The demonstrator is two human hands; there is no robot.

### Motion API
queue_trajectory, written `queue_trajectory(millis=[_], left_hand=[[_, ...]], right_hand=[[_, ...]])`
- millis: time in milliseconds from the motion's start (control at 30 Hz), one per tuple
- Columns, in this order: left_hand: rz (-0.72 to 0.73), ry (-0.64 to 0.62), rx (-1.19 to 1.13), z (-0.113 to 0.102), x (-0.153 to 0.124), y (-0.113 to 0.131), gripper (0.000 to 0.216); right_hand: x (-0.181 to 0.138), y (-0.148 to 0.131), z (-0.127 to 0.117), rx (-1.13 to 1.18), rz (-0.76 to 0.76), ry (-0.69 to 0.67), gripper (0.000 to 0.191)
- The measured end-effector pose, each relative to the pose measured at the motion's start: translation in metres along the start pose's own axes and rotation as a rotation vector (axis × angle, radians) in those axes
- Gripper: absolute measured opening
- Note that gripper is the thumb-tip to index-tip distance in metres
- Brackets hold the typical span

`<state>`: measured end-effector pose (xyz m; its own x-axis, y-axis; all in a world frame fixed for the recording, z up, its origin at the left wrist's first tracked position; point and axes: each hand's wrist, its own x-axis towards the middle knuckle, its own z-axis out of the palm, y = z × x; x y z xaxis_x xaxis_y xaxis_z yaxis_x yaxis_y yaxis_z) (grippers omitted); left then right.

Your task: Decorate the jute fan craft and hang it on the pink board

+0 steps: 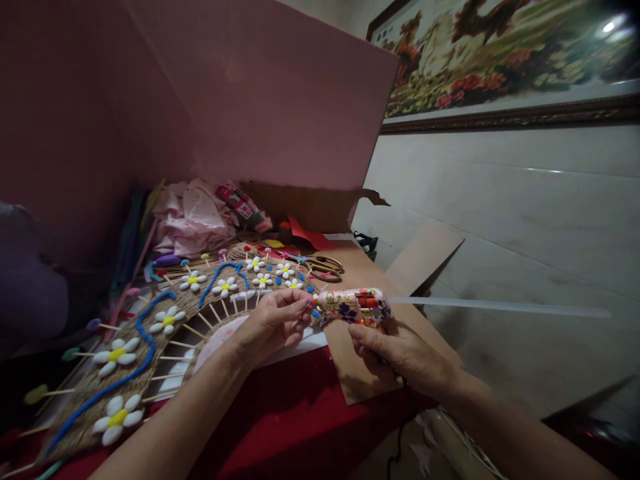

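My right hand [395, 350] is wrapped round the handle of a glue gun [353, 305] covered in flowered decoration. A long whitish glue stick [500, 306] juts from its back end toward the right. At the orange nozzle, my left hand [275, 320] is closed in a pinch on a small pink piece [309, 303], mostly hidden by the fingertips. Beside and beneath the left hand lies a curved woven twine craft [130, 333] with white and yellow flowers [117, 355], a wavy blue strip [149, 350] and thin sticks with coloured tips along its edges.
Gold-handled scissors [325, 267] lie behind the glue gun, near a red paper sheet [310, 235]. A crumpled pink plastic bag [195, 217] stands at the back left. Brown cardboard [355, 373] and red cloth [270, 413] cover the near side. A pink panel [260, 93] rises behind.
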<state>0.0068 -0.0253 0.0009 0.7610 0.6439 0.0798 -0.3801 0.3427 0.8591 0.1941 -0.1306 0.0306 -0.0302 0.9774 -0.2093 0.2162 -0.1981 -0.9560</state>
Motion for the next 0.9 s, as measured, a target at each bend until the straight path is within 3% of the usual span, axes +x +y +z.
queue_trajectory(millis=[900], left_hand=[[-0.020,-0.005,-0.001,0.0022,0.0005,0.0009,0.012]], right_hand=[[0.0016,0.0026,-0.0002,-0.032,-0.017,-0.019,0.046]])
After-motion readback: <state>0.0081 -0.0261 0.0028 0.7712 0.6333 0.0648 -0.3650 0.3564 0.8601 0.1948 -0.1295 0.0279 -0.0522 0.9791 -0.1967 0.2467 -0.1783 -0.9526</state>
